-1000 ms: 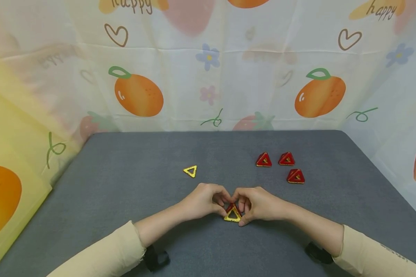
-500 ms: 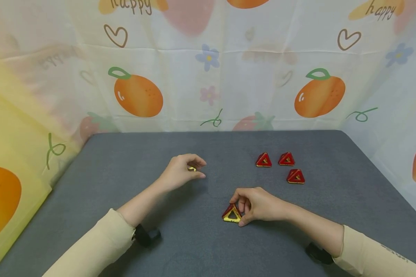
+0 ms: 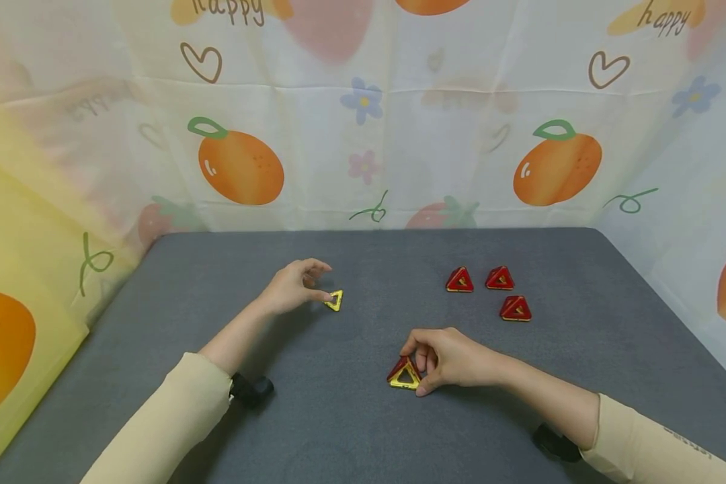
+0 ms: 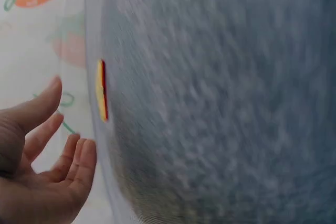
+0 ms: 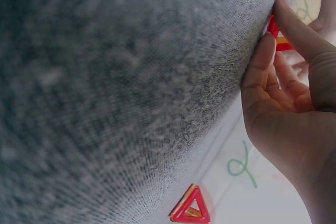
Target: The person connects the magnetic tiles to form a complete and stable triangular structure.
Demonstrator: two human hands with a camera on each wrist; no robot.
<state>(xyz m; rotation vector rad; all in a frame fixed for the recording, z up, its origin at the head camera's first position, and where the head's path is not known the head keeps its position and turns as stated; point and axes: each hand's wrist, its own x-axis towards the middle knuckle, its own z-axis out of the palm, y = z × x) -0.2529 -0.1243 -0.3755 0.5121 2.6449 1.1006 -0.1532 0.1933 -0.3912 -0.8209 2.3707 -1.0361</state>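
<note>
Thumb and index finger of my right hand [image 3: 450, 356] pinch a small pyramid of magnetic triangle tiles [image 3: 404, 385] on the table. Its front tile is yellow and a red one shows at its side; the right hand partly covers it. My left hand [image 3: 292, 288] hovers just left of a single yellow triangle tile [image 3: 339, 300], thumb and fingers spread apart. In the head view the thumb tip overlaps the tile's left corner. In the left wrist view the tile [image 4: 101, 90] lies flat, edge-on, red beneath yellow, apart from the fingers.
Three red tile pyramids [image 3: 516, 310] with yellow bottom edges stand toward the back right of the grey table [image 3: 351, 430]. A fruit-printed cloth [image 3: 314, 161] hangs behind and along the sides. Each wrist carries a black camera [image 3: 251, 391].
The left hand has left the pyramid, reached to the yellow tile, then drawn slightly back left, uncovering most of the tile. The right hand stays at the pyramid.
</note>
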